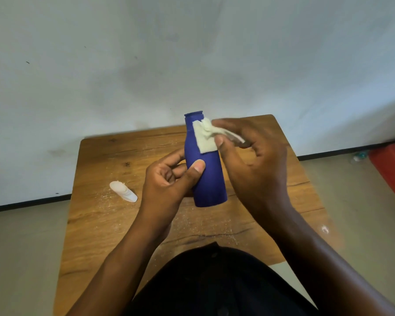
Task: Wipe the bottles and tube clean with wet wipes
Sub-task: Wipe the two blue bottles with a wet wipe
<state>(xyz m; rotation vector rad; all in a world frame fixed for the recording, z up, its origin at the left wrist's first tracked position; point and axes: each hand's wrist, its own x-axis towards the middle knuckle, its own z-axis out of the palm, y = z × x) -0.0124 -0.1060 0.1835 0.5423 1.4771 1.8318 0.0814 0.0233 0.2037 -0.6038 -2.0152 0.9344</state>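
A blue bottle point(205, 176) with no cap stands tilted a little, held up above the wooden table point(105, 224). My left hand point(169, 185) grips its lower body, thumb across the front. My right hand point(249, 156) pinches a white wet wipe point(205, 137) and holds it against the bottle's upper right side, just under the neck. A small white tube point(123, 191) lies on the table to the left, apart from both hands.
Fine white specks are scattered over the table top. The table stands against a pale wall point(192, 53). A red container point(392, 169) sits on the floor at the far right. Dark clothing point(214, 281) covers the near table edge.
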